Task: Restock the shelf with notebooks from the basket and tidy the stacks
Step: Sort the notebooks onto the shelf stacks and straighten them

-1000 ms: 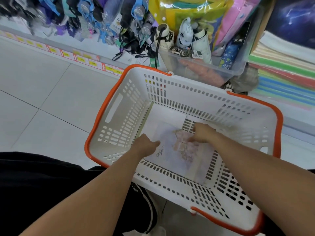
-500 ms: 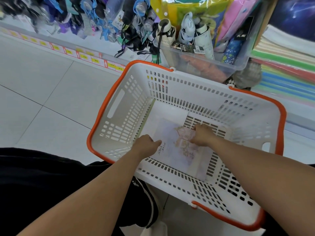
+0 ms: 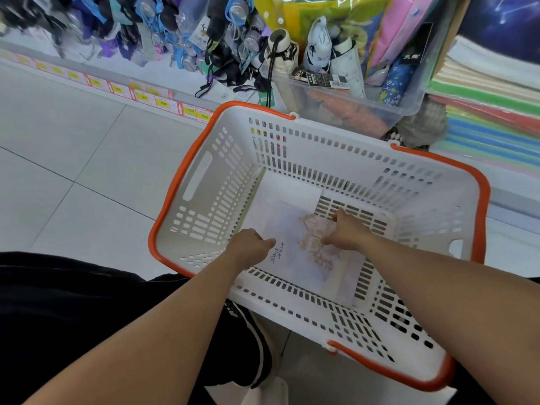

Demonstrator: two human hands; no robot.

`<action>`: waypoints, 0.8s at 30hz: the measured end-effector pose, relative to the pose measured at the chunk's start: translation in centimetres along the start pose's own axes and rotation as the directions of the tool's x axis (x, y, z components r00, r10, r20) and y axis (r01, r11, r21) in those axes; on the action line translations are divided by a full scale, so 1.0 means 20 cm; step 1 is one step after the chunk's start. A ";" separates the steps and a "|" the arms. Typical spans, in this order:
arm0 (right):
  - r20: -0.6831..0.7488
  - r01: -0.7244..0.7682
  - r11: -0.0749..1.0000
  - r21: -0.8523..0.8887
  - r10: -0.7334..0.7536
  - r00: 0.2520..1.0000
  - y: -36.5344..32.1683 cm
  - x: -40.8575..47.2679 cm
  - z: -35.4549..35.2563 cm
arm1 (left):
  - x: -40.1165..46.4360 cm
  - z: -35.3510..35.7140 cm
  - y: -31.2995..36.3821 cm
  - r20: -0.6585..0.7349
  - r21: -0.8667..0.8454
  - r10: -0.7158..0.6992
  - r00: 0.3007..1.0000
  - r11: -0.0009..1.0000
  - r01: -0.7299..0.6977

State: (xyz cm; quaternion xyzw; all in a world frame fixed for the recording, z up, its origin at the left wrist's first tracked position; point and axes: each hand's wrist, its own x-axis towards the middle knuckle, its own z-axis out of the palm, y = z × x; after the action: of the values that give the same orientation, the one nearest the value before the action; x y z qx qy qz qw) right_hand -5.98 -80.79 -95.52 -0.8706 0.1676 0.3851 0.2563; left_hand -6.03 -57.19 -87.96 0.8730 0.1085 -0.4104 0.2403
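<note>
The notebook (image 3: 306,252) lies flat on the bottom of the white basket (image 3: 321,305), pale cover up, with what looks like a second white one (image 3: 289,188) partly under it toward the far wall. It should handle as thin, light and a little floppy, with a smooth cover likely to slide on the plastic, so an edge or corner is the place to get under. The left hand (image 3: 252,247) rests curled at its left edge; the right hand (image 3: 346,230) bends its fingers down onto the far right part of the cover. Whether either has actually pinched it I cannot tell. The slotted basket floor offers gaps for fingertips. Around the basket is pale tiled floor (image 3: 73,159); beyond it a clear bin of folded umbrellas (image 3: 344,80), and coloured paper stacks (image 3: 493,112) at right.
</note>
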 end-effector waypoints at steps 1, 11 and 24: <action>-0.003 0.007 0.999 -0.038 -0.007 1.000 0.00 0.00 0.00 | 0.00 0.00 0.00 -0.002 0.006 -0.008 1.000 1.000 0.008; 0.015 0.000 0.990 -0.144 0.003 1.000 -0.03 0.00 0.00 | -0.01 0.00 0.00 -0.005 0.003 -0.010 1.000 1.000 0.010; 0.004 0.058 0.992 -0.115 -0.058 0.998 -0.04 0.04 -0.01 | 0.00 -0.01 0.00 0.003 -0.028 -0.036 0.999 0.999 0.036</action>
State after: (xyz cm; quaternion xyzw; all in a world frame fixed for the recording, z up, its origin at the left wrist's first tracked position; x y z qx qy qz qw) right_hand -4.87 -80.39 -95.77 -0.8885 0.1195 0.3866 0.2166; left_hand -5.96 -57.10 -87.82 0.8670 0.1297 -0.4142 0.2449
